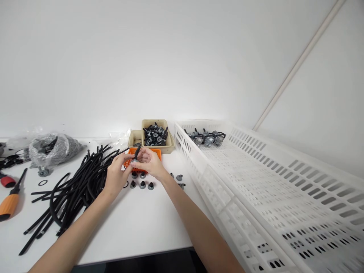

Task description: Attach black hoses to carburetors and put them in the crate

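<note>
My left hand (116, 175) and my right hand (149, 162) meet over the white table (136, 223), both pinched on one small grey fitting (134, 161) with a short black tube (137, 152) sticking up from it. Just behind them sits a small orange tray (156, 152). Several grey and black caps (142, 185) lie on the table right below my hands. A pile of black tubes (75, 184) spreads out to the left of my left hand.
Two beige bins (167, 146) with black and grey parts stand at the back. A large white slotted crate (264, 197) fills the right, with several assembled parts (206, 138) at its far end. A plastic bag (52, 148) and an orange-handled screwdriver (11, 199) lie at the left.
</note>
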Motion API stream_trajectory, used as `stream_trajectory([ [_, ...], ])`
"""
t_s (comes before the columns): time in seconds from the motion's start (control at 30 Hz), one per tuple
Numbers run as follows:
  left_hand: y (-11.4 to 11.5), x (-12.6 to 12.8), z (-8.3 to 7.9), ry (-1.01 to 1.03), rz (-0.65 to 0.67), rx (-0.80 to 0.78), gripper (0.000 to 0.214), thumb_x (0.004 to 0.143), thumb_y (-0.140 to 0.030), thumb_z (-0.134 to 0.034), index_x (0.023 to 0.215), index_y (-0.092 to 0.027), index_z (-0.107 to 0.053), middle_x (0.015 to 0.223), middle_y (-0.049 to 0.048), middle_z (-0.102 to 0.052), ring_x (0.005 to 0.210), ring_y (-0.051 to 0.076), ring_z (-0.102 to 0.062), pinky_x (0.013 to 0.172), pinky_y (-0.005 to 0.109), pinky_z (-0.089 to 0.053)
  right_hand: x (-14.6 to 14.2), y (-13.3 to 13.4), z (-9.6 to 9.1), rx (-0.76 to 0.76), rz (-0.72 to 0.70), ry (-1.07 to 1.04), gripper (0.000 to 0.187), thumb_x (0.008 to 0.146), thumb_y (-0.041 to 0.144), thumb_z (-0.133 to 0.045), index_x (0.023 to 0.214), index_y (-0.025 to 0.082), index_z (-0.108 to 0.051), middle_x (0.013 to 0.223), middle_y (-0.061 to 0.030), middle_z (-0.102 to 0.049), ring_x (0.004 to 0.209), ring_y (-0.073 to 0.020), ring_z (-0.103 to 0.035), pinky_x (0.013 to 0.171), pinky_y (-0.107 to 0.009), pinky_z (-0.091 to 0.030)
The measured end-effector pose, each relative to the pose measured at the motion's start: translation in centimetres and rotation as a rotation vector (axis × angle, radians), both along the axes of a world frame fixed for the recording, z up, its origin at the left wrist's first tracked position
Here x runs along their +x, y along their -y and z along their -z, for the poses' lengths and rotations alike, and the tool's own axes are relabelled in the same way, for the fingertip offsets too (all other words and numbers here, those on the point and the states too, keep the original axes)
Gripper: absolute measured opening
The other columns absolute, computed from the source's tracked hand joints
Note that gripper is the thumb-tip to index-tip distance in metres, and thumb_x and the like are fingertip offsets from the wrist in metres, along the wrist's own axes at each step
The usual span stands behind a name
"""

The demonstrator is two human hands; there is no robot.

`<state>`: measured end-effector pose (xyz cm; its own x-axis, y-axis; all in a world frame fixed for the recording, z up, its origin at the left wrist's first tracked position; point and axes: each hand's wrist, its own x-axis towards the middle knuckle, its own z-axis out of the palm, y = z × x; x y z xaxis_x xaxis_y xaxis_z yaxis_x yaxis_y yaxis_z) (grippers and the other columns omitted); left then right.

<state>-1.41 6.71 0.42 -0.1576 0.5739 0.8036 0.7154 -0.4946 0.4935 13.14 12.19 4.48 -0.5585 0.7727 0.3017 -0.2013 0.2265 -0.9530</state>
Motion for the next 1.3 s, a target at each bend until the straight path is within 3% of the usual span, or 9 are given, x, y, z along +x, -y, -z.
stream_trajectory([
  [0.4, 0.1, 0.2, -0.4, -0.065, 0.021, 0.055, 0.012, 0.088, -0.021, -0.055, 0.100, -0.020, -0.056, 0.100, 0.0058, -0.068, 0.095, 0.020, -0.066, 0.084, 0.035, -0.054, -0.1, -0.1, 0.3, 0.042, 0.047, 0.003, 0.042, 0.051, 0.035, -0.086, 0.075, 0.019, -0.055, 0.074, 0.0033, -0.060, 0.072, -0.0126, -0.062, 0.077, -0.030, -0.051],
  [0.7, -0.4, -0.2, -0.5, -0.202, 0.065, 0.114, 0.013, 0.089, -0.013, -0.048, 0.100, -0.021, -0.048, 0.094, 0.0046, -0.056, 0.093, 0.019, -0.059, 0.080, 0.033, -0.051, -0.1, -0.1, 0.4, 0.074, 0.056, -0.006, 0.038, 0.052, 0.033, -0.085, 0.072, 0.018, -0.056, 0.073, 0.0031, -0.059, 0.067, -0.0106, -0.058, 0.072, -0.028, -0.049],
  [0.93, -0.7, -0.4, -0.4, -0.311, 0.112, 0.054, 0.015, 0.089, -0.011, -0.043, 0.100, -0.020, -0.041, 0.095, 0.0061, -0.049, 0.094, 0.020, -0.053, 0.081, 0.034, -0.049, 0.1, -0.5, 0.8, 0.093, 0.016, 0.023, 0.042, 0.049, 0.028, -0.087, 0.075, 0.018, -0.056, 0.075, 0.0035, -0.058, 0.067, -0.0102, -0.057, 0.070, -0.027, -0.048],
  [1.3, -0.6, -0.3, -0.4, -0.294, 0.120, -0.021, 0.015, 0.084, -0.010, -0.042, 0.093, -0.021, -0.037, 0.091, 0.0056, -0.045, 0.087, 0.021, -0.049, 0.076, 0.037, -0.047, 0.0, -0.8, 1.3, 0.133, -0.041, 0.036, 0.041, 0.056, 0.033, -0.084, 0.080, 0.020, -0.053, 0.078, 0.0036, -0.055, 0.070, -0.0101, -0.055, 0.072, -0.026, -0.047],
])
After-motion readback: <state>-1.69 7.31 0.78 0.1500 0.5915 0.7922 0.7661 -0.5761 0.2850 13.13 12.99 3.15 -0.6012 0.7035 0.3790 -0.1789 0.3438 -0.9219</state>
